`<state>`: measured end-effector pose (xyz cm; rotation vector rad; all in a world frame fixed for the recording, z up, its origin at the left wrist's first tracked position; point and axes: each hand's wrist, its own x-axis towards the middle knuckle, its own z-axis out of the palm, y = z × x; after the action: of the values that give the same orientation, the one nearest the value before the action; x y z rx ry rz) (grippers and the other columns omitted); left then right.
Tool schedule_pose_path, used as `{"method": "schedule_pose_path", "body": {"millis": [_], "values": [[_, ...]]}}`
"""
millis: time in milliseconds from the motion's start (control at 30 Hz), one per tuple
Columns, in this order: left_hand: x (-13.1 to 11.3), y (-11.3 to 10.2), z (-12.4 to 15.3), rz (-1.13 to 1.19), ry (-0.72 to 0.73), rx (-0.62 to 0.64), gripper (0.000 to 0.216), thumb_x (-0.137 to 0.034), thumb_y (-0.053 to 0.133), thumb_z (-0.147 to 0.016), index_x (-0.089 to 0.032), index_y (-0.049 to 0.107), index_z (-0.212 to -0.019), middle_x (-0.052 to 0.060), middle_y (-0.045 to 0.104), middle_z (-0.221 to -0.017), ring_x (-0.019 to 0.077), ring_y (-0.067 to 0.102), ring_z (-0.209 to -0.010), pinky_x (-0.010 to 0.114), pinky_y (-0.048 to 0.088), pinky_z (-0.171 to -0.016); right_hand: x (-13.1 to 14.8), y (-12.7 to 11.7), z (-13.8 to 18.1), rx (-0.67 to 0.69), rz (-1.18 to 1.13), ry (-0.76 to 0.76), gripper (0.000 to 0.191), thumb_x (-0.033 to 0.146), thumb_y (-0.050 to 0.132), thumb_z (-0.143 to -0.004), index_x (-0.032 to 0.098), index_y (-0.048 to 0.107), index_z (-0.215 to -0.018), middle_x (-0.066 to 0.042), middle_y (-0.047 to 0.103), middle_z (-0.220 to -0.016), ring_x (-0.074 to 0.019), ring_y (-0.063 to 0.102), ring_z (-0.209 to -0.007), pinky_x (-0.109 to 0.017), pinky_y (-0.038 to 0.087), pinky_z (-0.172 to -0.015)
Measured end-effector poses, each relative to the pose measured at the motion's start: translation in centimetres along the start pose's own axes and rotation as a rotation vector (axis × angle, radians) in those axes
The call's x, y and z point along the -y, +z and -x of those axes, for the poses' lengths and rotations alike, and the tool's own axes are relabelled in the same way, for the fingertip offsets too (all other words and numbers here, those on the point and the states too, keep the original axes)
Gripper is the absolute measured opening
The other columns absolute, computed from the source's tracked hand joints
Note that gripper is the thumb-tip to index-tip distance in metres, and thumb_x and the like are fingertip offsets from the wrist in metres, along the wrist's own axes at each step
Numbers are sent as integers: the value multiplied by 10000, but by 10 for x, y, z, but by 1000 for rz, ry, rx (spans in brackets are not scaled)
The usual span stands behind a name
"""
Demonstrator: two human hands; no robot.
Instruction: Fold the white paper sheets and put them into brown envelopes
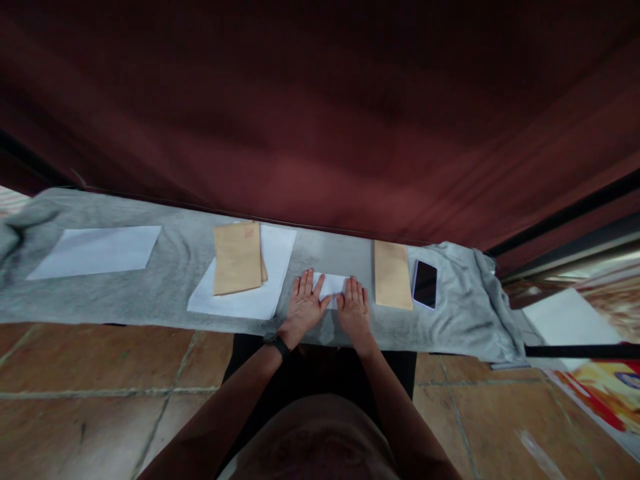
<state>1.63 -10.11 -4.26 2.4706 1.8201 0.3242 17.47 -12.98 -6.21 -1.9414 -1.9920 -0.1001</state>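
Observation:
A small folded white paper (pixel 332 285) lies on the grey cloth in front of me. My left hand (pixel 305 305) rests flat on its left side, fingers stretched out and thumb toward the middle. On the right side of the paper, my right hand (pixel 355 308) presses down with its fingers extended. Both hands cover the paper's outer parts, so its full outline is hidden. To the right of my right hand lies a brown envelope (pixel 393 275). Left of my left hand, more brown envelopes (pixel 237 259) sit on top of white sheets (pixel 277 267).
A single white sheet (pixel 97 251) lies at the far left of the cloth-covered surface (pixel 175 303). A phone (pixel 425 285) lies beside the right envelope. Behind the surface hangs a dark red curtain-like sheet (pixel 310 153). A colourful printed box or sheet (pixel 607 393) is at lower right.

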Motion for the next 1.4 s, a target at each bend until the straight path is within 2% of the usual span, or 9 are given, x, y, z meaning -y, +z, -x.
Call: {"method": "schedule_pose_path", "body": {"millis": [167,367,700,767,900,967,1067,1400], "values": [[0,2,-1,-3,-6,12,690,-530,435,-1004,-174,351,-1590,178,239,-1681,332,244,-1555,516,197,-1263,4,-4,3,-36,-70,7,536,253,329,-1064,18,375,-1544,-246,446,-1564,-300,376,-1483,-545,326,-1190],[4,9,-1,11,24,24,643,-428,433,-1018,-188,320,-1603,166,220,-1688,338,212,-1562,538,205,-1258,20,-9,13,111,-90,-184,490,279,332,-1082,110,444,-1528,-161,442,-1592,-251,370,-1499,-503,294,-1224],[2,9,1,49,12,-29,614,-423,394,-1028,-162,360,-1583,167,248,-1679,329,200,-1567,562,189,-1261,14,-12,22,90,-26,-148,532,345,353,-1086,93,404,-1552,-170,411,-1604,-289,381,-1494,-526,289,-1216],[4,6,3,52,59,-32,591,-396,398,-1028,-171,379,-1574,151,268,-1678,314,206,-1567,547,183,-1267,12,-11,23,86,-16,-141,538,348,352,-1086,91,393,-1557,-176,404,-1606,-285,380,-1495,-524,291,-1215],[11,-1,7,73,310,4,527,-302,381,-1030,-220,427,-1549,75,341,-1662,241,241,-1562,482,169,-1286,11,-12,25,77,-9,-134,561,370,344,-1087,66,388,-1557,-193,395,-1607,-294,374,-1494,-533,292,-1214],[14,-5,8,82,397,27,520,-278,371,-1030,-208,435,-1541,65,375,-1647,217,267,-1553,448,176,-1286,9,-12,26,77,-13,-136,564,367,328,-1089,65,379,-1561,-193,391,-1609,-298,367,-1497,-535,290,-1213],[17,-7,10,88,456,43,524,-275,370,-1032,-182,421,-1545,74,382,-1643,206,280,-1547,421,181,-1283,7,-13,27,82,-22,-142,564,367,303,-1092,82,358,-1576,-194,391,-1608,-296,369,-1496,-544,286,-1210],[20,-12,18,151,587,79,560,-373,435,-1033,-226,372,-1570,64,391,-1637,184,282,-1545,415,166,-1282,1,-12,32,70,-3,-145,585,377,291,-1093,81,307,-1597,-208,387,-1610,-304,366,-1494,-541,277,-1204]]}}
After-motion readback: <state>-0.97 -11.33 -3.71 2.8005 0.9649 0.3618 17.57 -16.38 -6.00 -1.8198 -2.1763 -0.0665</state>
